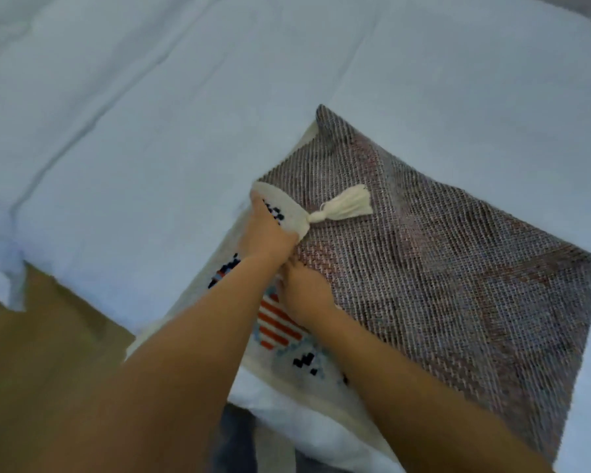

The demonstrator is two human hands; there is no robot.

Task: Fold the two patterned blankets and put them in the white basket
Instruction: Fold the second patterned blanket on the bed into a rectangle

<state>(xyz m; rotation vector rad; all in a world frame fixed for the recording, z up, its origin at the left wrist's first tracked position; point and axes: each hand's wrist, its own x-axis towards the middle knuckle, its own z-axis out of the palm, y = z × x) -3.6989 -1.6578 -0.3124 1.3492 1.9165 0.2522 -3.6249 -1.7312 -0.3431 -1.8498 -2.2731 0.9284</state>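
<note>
A patterned blanket [440, 268] lies folded on the bed near its front edge, its grey-red woven back facing up. Its cream front with red stripes and dark blocks shows along the near left side. My left hand [265, 233] grips a folded-over cream corner that ends in a white tassel [345, 208]. My right hand [304, 291] is just below it, fingers closed on the blanket's edge where the top layer meets the cream side. The white basket and a second blanket are not in view.
The pale blue bedspread [151, 131] covers the bed and runs far to the left and back. Brown floor [48, 353] shows at the lower left beyond the bed's edge.
</note>
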